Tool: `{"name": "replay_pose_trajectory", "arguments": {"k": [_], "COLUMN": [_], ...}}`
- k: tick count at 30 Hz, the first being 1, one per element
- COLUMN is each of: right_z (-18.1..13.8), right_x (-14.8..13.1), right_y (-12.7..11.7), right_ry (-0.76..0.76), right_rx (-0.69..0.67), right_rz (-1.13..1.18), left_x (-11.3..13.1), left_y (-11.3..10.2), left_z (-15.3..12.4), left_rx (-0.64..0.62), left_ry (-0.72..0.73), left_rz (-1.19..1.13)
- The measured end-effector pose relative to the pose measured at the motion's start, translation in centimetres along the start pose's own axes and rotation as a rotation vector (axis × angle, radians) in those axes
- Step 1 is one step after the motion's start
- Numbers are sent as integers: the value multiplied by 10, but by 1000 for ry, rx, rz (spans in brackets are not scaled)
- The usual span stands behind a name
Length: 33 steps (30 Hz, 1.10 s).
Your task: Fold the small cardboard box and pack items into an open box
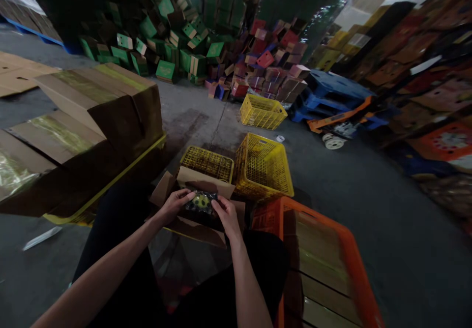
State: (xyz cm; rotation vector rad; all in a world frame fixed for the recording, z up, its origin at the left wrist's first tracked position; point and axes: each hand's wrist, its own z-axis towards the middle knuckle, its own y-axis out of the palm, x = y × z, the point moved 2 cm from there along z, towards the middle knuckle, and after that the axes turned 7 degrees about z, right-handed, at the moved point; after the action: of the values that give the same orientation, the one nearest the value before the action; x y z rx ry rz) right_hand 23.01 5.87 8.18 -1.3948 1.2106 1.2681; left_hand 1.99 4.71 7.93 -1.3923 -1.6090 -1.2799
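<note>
Left hand (174, 206) & right hand (226, 216) both hold a small dark pack (201, 203) w/ yellow bits inside. Fingers bent and pinched on its two ends, thumbs on top. Pack sits just over the open brown box (191, 229) on the lap. Yellow crates (263, 168) just behind, orange crate (354, 264) at the right.

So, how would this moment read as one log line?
left hand: holds packet | right hand: holds packet | packet: over open cardboard box | yellow crate: beyond box
</note>
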Motion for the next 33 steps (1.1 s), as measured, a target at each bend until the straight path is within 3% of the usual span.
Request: {"name": "replay_pose_trajectory", "arguments": {"k": [18,26,33], "right_z": [4,3,4], "right_x": [16,14,15], "right_y": [-3,-4,-4], "right_ry": [16,16,34], "right_rx": [28,76,62], "right_rz": [43,62,77], "left_x": [-9,-10,-10], "left_y": [-4,1,-2], "left_z": [4,3,2], "left_rx": [15,-142,-145], "left_ry": [-29,-88,-39], "left_rz": [1,-45,-27]}}
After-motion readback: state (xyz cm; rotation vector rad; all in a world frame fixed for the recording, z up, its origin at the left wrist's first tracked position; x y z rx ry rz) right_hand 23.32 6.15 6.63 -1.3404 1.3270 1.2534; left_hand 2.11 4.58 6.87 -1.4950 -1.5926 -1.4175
